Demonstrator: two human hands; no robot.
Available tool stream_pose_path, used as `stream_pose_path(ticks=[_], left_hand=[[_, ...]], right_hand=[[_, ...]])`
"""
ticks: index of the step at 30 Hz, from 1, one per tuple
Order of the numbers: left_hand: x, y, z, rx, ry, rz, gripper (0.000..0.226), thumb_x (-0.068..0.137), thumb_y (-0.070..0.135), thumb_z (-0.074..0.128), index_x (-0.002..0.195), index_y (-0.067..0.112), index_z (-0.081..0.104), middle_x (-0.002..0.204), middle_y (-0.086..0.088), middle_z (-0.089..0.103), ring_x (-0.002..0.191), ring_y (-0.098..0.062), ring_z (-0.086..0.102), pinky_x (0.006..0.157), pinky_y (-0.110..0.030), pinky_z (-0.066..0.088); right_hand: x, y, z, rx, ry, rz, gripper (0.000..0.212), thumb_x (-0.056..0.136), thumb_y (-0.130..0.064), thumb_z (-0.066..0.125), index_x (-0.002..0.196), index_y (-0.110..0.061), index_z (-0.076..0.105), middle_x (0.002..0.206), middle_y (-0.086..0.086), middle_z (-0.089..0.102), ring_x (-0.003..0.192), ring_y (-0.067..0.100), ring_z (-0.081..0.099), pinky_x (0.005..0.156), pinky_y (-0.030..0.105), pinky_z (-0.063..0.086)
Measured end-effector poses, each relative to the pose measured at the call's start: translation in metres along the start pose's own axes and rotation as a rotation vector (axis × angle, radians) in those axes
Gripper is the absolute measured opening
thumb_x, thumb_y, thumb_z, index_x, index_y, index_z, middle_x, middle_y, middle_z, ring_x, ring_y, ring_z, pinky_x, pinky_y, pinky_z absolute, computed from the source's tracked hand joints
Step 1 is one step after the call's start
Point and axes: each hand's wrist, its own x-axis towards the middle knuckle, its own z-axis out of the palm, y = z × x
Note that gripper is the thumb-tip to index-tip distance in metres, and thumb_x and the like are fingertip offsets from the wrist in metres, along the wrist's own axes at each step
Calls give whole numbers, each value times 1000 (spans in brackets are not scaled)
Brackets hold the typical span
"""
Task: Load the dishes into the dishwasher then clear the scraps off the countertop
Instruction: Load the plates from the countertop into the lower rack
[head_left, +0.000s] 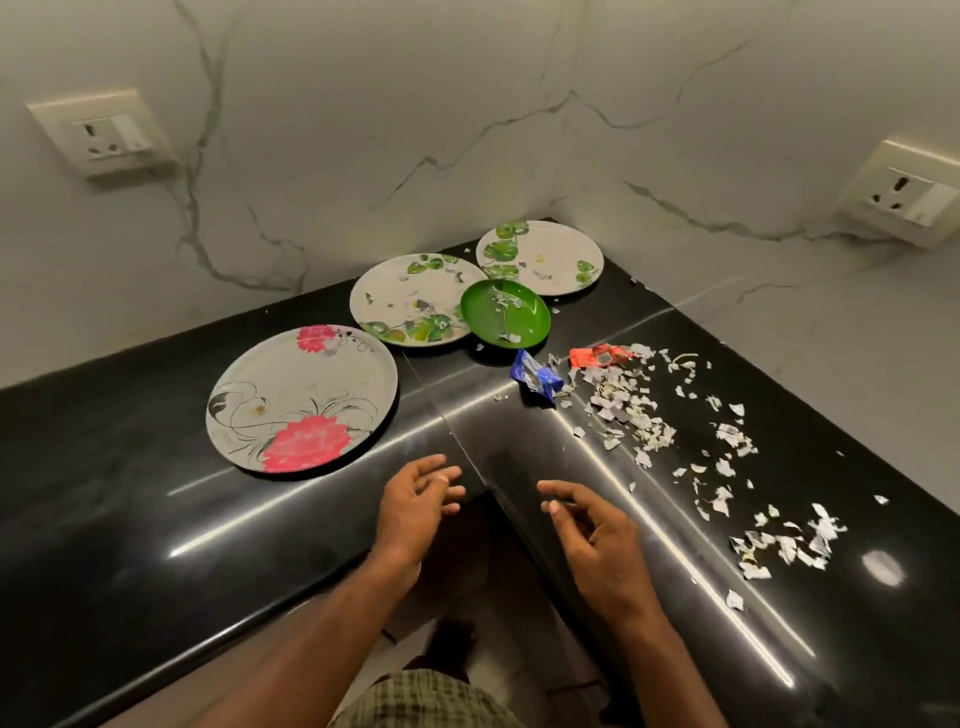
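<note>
Bench (156, 519): black, glossy, L-shaped, wrapping a corner; we stand at its inner angle. All the task's things lie on it.

Pink plate (302, 399): largest dish, at 10 o'clock from our hands, flat, nearest to reach.

Leaf plate (415, 299): at 12 o'clock, flat, with scraps on it.

Far plate (540, 257): at 1 o'clock, in the corner by the wall, a few crumbs on it.

Green dish (505, 313): small, lying between the two leaf-patterned plates and overlapping their rims, paper bits inside.

Scraps (634, 410): torn white paper strewn in a band from 1 to 3 o'clock along the right arm of the bench.

Wrappers: a blue one (537, 376) and a red one (597, 356), just beside the top of the scrap band.

Step in hand, as we judge it: loading not yet begun; four dishes on the bench, no dishwasher in view. The next move calls for lifting a dish, likely the pink plate, and the littered ones would want tipping clean first.

Left grip (421, 493): fingers loosely curled and apart, holding nothing, hovering over the bench edge.

Right grip (587, 525): fingers relaxed and apart, empty, touching nothing that we can tell.
</note>
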Motion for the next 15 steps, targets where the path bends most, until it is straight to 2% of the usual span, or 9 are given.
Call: stream_pose_path(ticks=[3, 5, 7, 10, 13, 15], left_hand=[[39, 7, -13, -355, 192, -288, 36, 105, 5, 55, 140, 2, 55, 130, -18, 68, 112, -27, 69, 91, -36, 56], [60, 14, -25, -514, 280, -372, 43, 106, 9, 54, 148, -1, 47, 143, -25, 57, 126, -34, 61, 102, -38, 52], [77, 20, -39, -616, 366, -397, 50, 107, 14, 57, 152, -1, 42, 145, -27, 55, 132, -36, 58, 109, -40, 50], [98, 26, -58, -735, 427, -401, 46, 105, 20, 61, 147, 3, 49, 137, -25, 60, 123, -34, 63, 107, -41, 53], [107, 26, -63, -751, 536, -368, 40, 101, 17, 69, 134, 0, 56, 115, -24, 68, 98, -30, 72, 94, -39, 60], [110, 20, -62, -728, 608, -323, 40, 100, 13, 70, 132, -6, 55, 106, -24, 71, 90, -28, 76, 86, -37, 64]], right_hand=[[24, -2, 9, -14, -29, 12, 32, 101, -11, 69, 114, -39, 77, 101, -16, 78, 92, 9, 74, 81, 36, 60], [39, -6, 17, -7, -57, -1, 31, 101, -12, 69, 113, -39, 77, 100, -13, 78, 92, 11, 74, 82, 38, 60], [54, -9, 26, -20, -78, -16, 31, 101, -12, 69, 113, -40, 77, 96, -10, 77, 90, 17, 74, 81, 41, 60], [72, -15, 35, -42, -116, -50, 32, 100, -12, 69, 112, -42, 76, 96, -10, 77, 91, 16, 74, 81, 40, 61], [86, -21, 43, -73, -153, -52, 33, 101, -12, 69, 112, -42, 76, 95, -13, 77, 91, 12, 74, 81, 36, 60], [91, -22, 49, -68, -170, -51, 33, 101, -12, 69, 111, -42, 76, 94, -14, 77, 91, 12, 74, 82, 35, 59]])
